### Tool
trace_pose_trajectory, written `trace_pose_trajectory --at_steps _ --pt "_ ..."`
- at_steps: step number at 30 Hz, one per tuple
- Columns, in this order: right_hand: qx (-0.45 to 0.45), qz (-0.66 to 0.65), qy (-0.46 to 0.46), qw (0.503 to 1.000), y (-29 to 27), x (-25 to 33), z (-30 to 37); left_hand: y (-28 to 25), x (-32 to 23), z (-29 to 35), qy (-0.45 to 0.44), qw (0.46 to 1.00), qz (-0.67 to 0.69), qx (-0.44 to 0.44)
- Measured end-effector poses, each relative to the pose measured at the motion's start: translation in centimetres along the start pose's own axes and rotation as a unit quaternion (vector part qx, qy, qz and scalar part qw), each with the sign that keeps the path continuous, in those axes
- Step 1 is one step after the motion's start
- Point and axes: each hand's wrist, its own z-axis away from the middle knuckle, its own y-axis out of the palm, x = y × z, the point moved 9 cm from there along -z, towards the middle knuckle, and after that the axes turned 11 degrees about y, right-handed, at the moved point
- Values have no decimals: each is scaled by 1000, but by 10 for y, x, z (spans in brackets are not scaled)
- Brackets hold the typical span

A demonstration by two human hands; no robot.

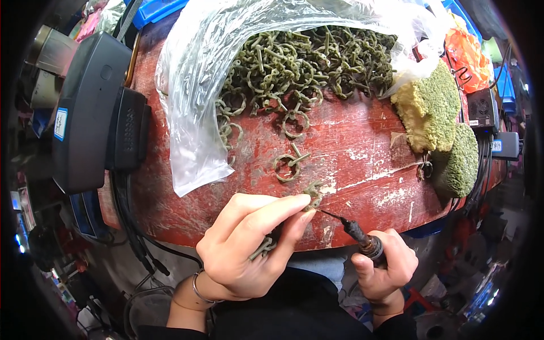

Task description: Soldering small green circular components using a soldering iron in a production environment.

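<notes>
Grip: left hand (243, 243) pinched green piece (312, 191), second piece (263, 247) in palm | right hand (394, 263) curled round dark tool (357, 233), pointed toward ten o'clock

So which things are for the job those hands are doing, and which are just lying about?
Seem part of the job:
small green piece, pinched in the left fingers
thin-tipped tool, held in the right fingers
heap of green pieces, probably

Seem just lying about:
crumpled orange bag
black box on the left
</notes>
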Motion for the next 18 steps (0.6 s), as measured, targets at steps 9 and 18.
trace_pose_trajectory --at_steps 9,18 --pt "-2 21 -16 1000 1 4 -1 1 1 0 -20 1000 6 14" --pt "5 26 -20 999 3 4 -1 2 4 0 -23 999 17 26"
